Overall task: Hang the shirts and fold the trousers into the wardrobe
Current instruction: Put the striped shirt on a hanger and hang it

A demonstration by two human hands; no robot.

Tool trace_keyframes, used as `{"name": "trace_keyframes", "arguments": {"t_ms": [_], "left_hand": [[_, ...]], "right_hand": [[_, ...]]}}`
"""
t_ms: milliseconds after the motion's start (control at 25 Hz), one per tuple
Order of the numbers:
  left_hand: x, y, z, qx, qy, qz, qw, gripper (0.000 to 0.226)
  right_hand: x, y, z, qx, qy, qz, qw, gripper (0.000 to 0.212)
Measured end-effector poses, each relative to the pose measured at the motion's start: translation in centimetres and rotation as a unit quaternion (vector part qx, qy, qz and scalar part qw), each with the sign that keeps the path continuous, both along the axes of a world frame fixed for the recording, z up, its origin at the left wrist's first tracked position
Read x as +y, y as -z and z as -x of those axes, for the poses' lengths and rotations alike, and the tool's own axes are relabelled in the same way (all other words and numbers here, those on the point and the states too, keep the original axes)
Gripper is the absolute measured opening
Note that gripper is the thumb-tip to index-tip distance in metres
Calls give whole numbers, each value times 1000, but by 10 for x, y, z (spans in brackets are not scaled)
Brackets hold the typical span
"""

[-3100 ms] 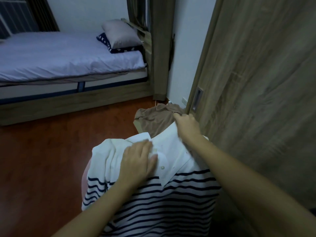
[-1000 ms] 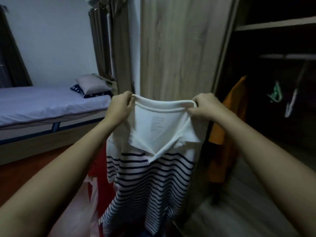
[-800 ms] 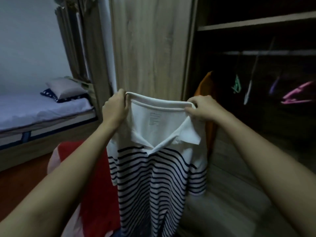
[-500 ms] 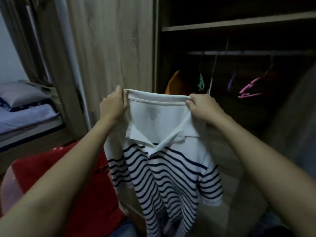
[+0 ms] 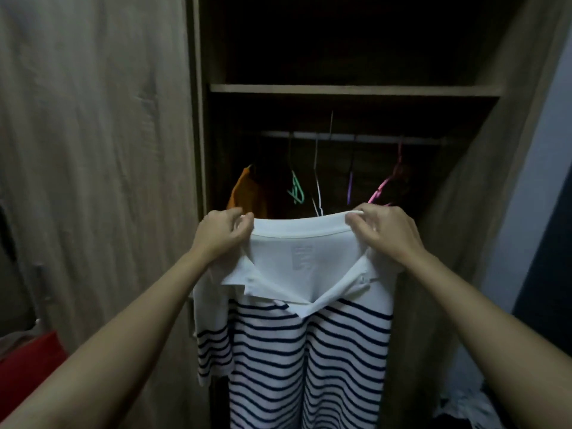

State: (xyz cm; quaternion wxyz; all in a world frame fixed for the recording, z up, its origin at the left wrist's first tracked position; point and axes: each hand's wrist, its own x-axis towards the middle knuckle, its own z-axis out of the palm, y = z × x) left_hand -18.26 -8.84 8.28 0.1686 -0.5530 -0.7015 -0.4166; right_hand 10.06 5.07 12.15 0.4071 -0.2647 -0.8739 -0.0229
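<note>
Hanging lengthwise, collar up: striped shirt (image 5: pixel 309 351)

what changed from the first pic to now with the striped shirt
The striped shirt was lifted off the pile near the floor and now hangs open in front of the wardrobe. The left hand and right hand shifted from pressing on it to pinching the collar at each end. The view swung from the bed to the hanging rail. Both hands kept hold throughout.

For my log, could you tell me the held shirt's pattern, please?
White shirt with dark navy horizontal stripes; head view.
</note>
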Motion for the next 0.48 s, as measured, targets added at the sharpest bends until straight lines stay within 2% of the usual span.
{"name": "trace_keyframes", "arguments": {"t_ms": [40, 120, 200, 360, 480], "left_hand": [[11, -3, 5, -73, 57, 31, 995, 68], [39, -11, 9, -201, 128, 97, 966, 70], [78, -21, 15, -239, 123, 105, 957, 65], [159, -45, 36, -249, 34, 44, 967, 53], [218, -61, 46, -340, 11, 52, 939, 50]], "right_hand": [[4, -4, 5, -3, 0, -17, 1000, 41], [7, -11, 18, -19, -12, -51, 998, 35], [14, -14, 35, -62, -23, -99, 993, 32], [25, -9, 61, -151, -12, -151, 977, 36], [41, -4, 66, -165, 5, -156, 974, 37]]}}
